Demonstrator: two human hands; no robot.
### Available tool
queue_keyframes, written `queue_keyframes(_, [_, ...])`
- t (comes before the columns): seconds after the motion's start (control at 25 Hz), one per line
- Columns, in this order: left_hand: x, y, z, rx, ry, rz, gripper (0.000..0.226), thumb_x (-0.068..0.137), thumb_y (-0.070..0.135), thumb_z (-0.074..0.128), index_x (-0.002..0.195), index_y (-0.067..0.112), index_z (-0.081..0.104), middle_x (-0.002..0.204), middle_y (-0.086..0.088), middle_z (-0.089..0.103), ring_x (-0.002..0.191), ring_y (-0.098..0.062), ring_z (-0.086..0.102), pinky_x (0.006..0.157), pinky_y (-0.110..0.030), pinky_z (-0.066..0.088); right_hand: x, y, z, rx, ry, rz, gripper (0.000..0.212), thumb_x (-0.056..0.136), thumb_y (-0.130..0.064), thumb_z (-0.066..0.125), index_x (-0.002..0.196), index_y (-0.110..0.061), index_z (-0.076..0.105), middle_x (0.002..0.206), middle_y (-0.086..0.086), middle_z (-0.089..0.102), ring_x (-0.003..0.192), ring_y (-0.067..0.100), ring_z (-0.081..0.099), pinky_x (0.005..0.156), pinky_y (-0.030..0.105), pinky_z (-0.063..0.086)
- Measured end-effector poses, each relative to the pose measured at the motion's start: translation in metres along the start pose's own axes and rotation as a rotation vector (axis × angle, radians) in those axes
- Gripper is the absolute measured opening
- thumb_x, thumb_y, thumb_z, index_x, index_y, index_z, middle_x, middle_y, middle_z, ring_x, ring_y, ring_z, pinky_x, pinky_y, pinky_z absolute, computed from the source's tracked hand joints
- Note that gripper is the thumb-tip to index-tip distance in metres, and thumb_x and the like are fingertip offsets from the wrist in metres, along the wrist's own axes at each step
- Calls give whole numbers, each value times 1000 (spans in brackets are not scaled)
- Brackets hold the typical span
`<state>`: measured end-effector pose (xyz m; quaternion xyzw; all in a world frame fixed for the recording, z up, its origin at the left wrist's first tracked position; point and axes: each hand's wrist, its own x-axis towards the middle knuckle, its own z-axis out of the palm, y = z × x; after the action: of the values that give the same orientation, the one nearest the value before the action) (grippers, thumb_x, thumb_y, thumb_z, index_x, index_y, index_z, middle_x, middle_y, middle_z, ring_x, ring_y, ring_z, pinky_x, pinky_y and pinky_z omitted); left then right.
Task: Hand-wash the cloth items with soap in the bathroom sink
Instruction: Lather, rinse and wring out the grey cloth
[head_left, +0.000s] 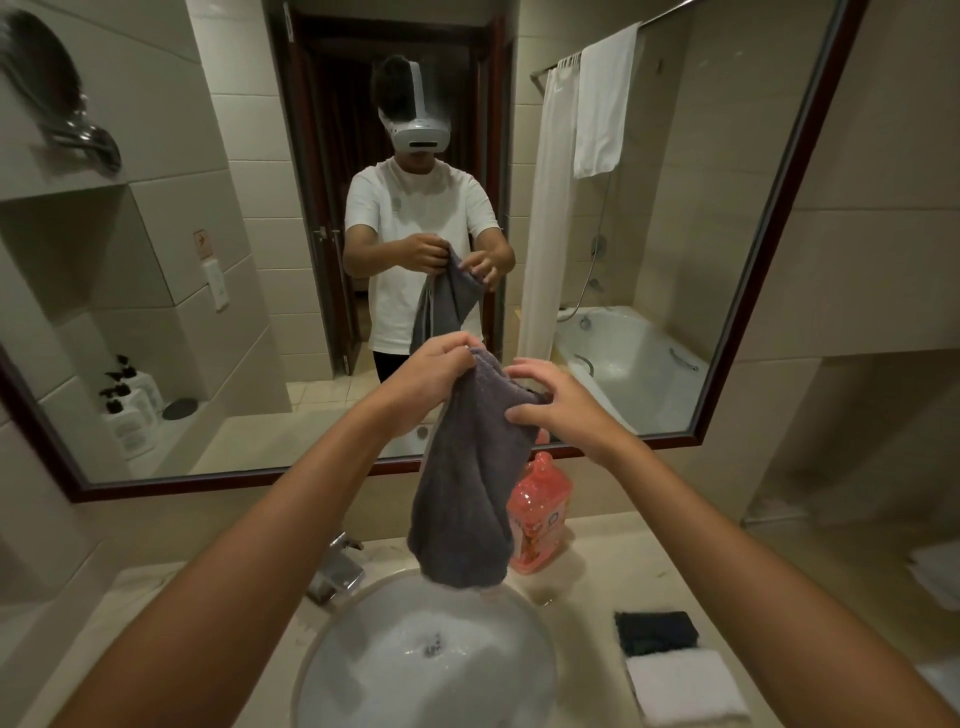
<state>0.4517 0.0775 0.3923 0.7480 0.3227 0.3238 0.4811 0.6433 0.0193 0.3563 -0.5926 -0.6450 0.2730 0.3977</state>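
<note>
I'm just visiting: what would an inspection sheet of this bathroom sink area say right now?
Surface: beige counter around a round sink holding foamy water.
Job's things: grey cloth held up above the sink; red soap bottle behind it; folded dark cloth and white cloth on the counter at right.
Clutter: more white cloths at the far right edge.
Grippers: left hand grips the grey cloth's top; right hand pinches its other corner.
Cables: nothing seen.
Surroundings: faucet, mirror, tiled walls.
</note>
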Motion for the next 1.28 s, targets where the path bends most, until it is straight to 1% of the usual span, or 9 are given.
queue_keyframes(0.2, [3,0,-16,-127,21,-52,14,82,21,47,91,15,54,84,-4,51,76,-15,49,67,-30,40,-6,11,5,110,52,-65,23,89,-14,75,103,-21,59,91,1,67,85,14,69,66,23,58])
queue_keyframes(0.32, [2,-11,-41,106,-28,-3,9,94,15,64,99,16,57,95,-4,59,88,-17,59,75,-30,49,-8,11,-7,52,115,-147,28,86,-12,78,109,-26,68,87,-4,73,81,4,71,67,22,58])
queue_keyframes(0.52, [2,-26,-57,317,121,41,7,87,17,78,90,19,72,88,-6,72,88,-23,70,77,-42,61,1,4,-16,89,202,-110,15,86,-13,77,76,-23,73,69,-10,67,66,-2,62,60,18,50])
queue_keyframes(0.72, [-1,-32,-54,190,38,49,9,90,13,74,85,21,73,71,6,68,66,-10,59,58,-26,45,-1,11,-9,245,122,4,18,99,-28,61,94,-11,67,82,1,66,75,12,65,62,30,53])
queue_keyframes(0.88, [3,-34,-54,-178,82,66,16,93,20,69,106,11,71,91,-2,72,88,-20,68,70,-27,55,4,-2,-10,455,100,2,12,101,-23,58,96,-15,64,82,-2,66,72,7,66,59,21,52])
queue_keyframes(1.04, [-13,-55,-17,-658,58,-259,59,94,64,46,102,10,70,102,-7,75,95,-24,70,79,-36,55,19,-16,-11,796,68,52,17,101,-19,56,108,-8,67,92,5,72,83,14,69,75,25,57])
queue_keyframes(1.12, [-26,-79,7,-701,-52,-417,70,72,75,66,107,14,75,120,-13,72,107,-30,67,90,-43,50,25,-12,-12,894,99,138,19,101,-19,57,108,-5,68,96,9,73,86,17,71,83,29,57])
queue_keyframes(1.2, [-36,-89,19,-699,-193,-443,87,42,64,93,113,19,74,117,-11,75,108,-31,69,92,-45,51,29,4,-12,952,117,297,22,99,-23,62,107,-4,67,100,12,72,89,21,71,89,34,56])
queue_keyframes(1.28, [-38,-91,27,-671,-241,-366,83,48,39,95,122,17,65,110,-8,77,100,-27,73,83,-40,57,26,28,-12,1038,115,468,39,94,-33,68,117,-1,65,106,14,73,95,25,73,89,40,57])
